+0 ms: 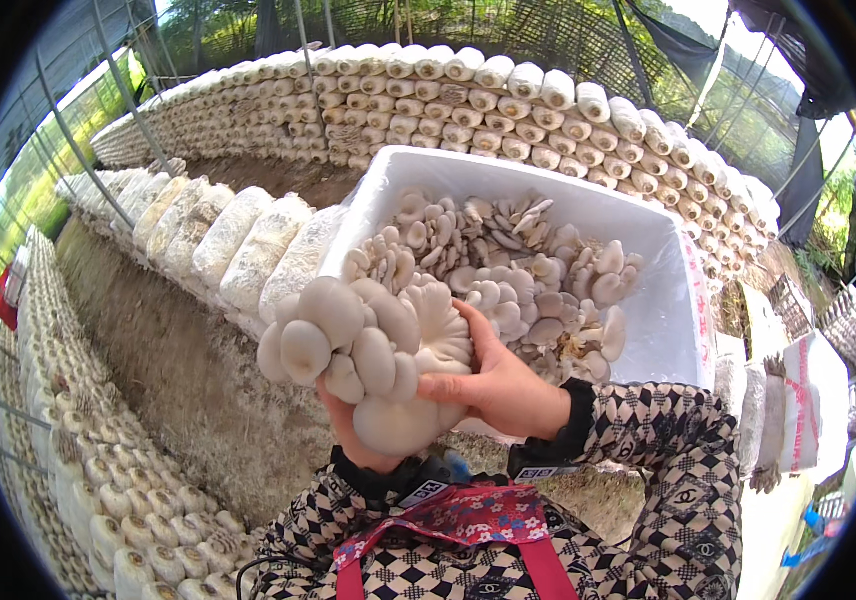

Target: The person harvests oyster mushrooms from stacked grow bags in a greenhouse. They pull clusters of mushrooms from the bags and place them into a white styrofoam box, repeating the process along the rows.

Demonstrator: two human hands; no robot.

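Note:
A large cluster of pale grey oyster mushrooms (pixel 375 352) is held up between both hands, in front of the near left corner of a white foam box (pixel 660 300). My right hand (pixel 499 379) grips its right side, thumb and fingers on the caps. Under the cluster on the left, my left hand (pixel 360 427) supports it, its fingers mostly hidden by the caps. Inside the box lie many smaller oyster mushroom clusters (pixel 503 277), heaped along the far left, middle and near side.
Stacked white mushroom grow bags (pixel 428 112) form a long wall behind the box. A lower row of bags (pixel 240 232) adjoins the box at left, beside a soil path (pixel 195 375). More bags (pixel 135 525) line the left. A person in red (pixel 1 304) is at the far left.

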